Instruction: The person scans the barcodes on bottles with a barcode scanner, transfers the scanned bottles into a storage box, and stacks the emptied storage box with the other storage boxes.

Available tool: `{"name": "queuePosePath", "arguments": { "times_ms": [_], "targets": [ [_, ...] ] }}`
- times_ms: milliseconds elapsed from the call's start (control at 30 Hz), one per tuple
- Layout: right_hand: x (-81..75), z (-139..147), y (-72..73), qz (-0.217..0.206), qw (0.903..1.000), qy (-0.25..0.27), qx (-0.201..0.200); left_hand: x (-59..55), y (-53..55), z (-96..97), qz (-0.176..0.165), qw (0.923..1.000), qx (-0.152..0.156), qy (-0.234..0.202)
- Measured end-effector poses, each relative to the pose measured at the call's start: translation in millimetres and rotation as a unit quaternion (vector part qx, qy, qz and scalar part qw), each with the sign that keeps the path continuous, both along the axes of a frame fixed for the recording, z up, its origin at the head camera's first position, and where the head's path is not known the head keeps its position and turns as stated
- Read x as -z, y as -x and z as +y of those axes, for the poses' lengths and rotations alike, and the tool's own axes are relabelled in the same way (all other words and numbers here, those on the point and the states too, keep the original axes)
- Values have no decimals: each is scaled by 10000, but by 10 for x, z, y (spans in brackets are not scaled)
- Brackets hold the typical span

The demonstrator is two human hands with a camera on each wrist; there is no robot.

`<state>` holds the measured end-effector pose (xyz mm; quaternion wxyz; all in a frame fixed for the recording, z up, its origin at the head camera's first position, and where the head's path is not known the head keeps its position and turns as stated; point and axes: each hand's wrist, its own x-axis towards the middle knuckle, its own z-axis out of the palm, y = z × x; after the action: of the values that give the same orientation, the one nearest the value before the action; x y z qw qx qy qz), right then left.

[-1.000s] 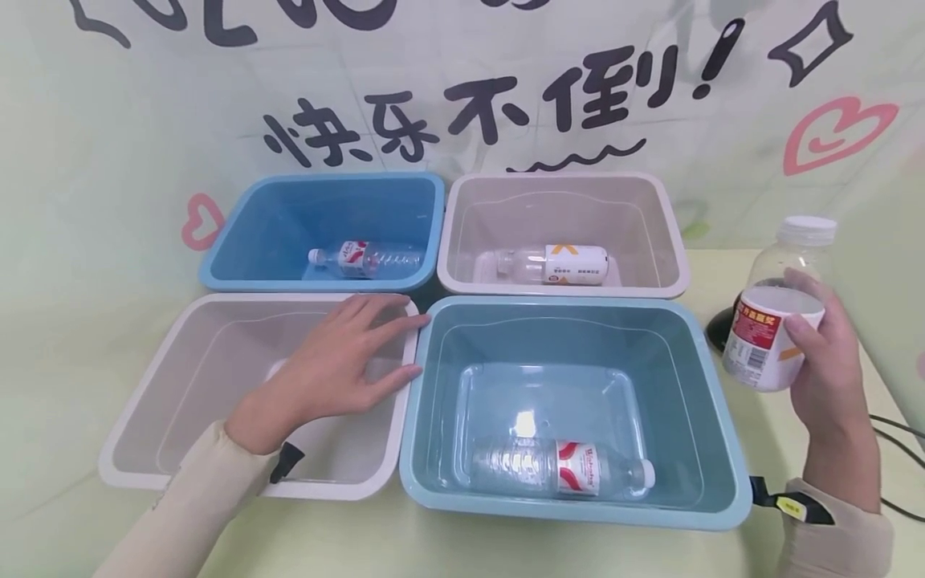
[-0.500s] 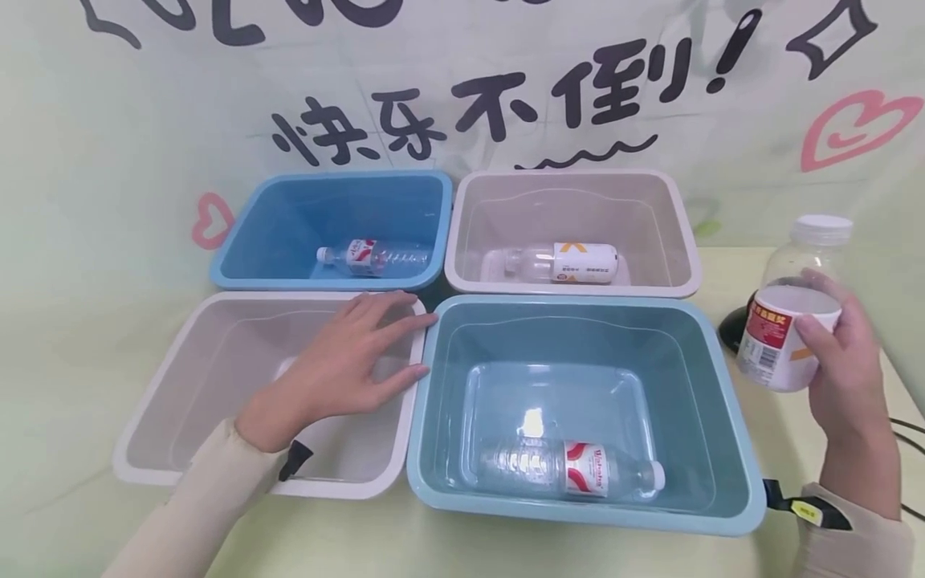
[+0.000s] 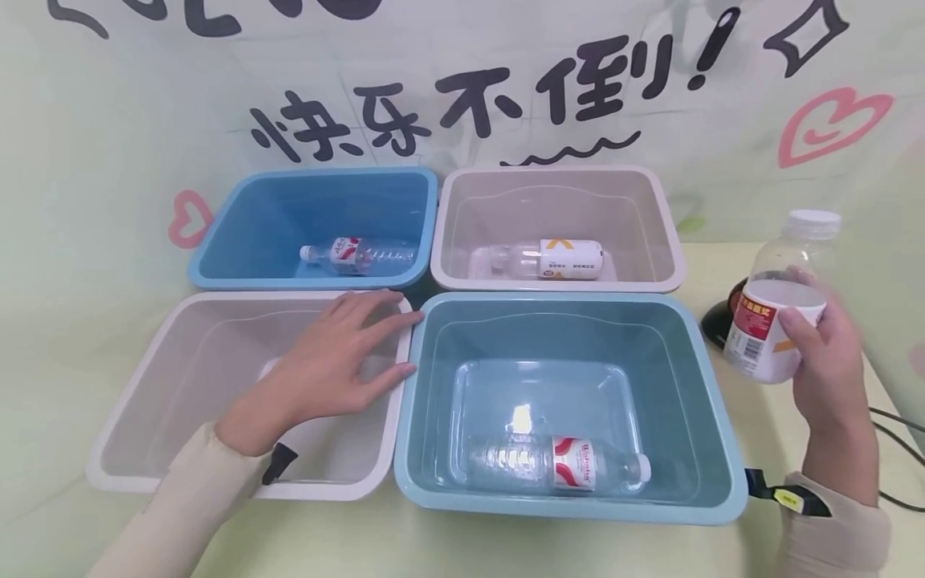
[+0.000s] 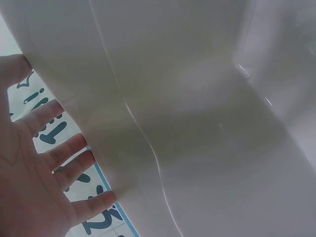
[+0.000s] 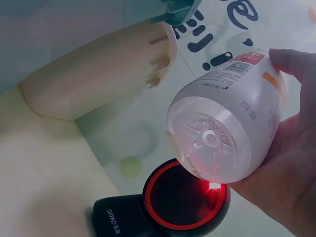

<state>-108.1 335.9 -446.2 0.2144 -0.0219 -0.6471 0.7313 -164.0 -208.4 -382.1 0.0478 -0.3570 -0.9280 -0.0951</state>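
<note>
My right hand [image 3: 831, 361] grips a clear plastic bottle [image 3: 766, 345] with a white cap and a white label bearing a red patch and barcode. It is held upright, right of the bins. In the right wrist view the bottle's base [image 5: 210, 138] faces the camera, close over a black barcode scanner [image 5: 182, 197] with a glowing red ring. My left hand [image 3: 325, 353] reaches over the front-left light bin [image 3: 144, 385], fingers spread, fingertips at its right rim beside the teal bin [image 3: 571, 514]. The left wrist view shows that hand [image 4: 34, 173] holding nothing.
Behind stand a blue bin [image 3: 209, 249] and a pinkish-grey bin [image 3: 668, 241]. Single bottles lie in the blue bin [image 3: 347, 253], the pinkish bin [image 3: 571, 258] and the teal bin [image 3: 574, 464]. Dark cables [image 3: 899, 437] run at the far right. A printed backdrop [image 3: 462, 48] rises behind.
The head view shifts slightly right, then back left. Both hands, the held bottle and the bins keep almost the same places relative to each other.
</note>
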Motion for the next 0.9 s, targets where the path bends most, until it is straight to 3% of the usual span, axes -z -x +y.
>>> {"name": "queuePosePath", "arguments": {
  "times_ms": [167, 333, 600, 733, 900],
  "targets": [
    [-1, 9, -12, -93, 9998, -170, 103, -20, 1, -16, 16, 10000, -46, 85],
    [-29, 38, -15, -237, 9983, -233, 471, -32, -3, -14, -10, 9999, -73, 111],
    [-53, 46, 49, -340, 9934, 64, 1094, -28, -3, -13, 4, 10000, -41, 86],
    [-44, 48, 51, -521, 9929, -34, 1067, -23, -3, -19, 66, 10000, 3, 42],
    [-3, 76, 50, -115, 9967, 375, 715, -12, 6, -17, 94, 9999, -3, 55]
  ]
}}
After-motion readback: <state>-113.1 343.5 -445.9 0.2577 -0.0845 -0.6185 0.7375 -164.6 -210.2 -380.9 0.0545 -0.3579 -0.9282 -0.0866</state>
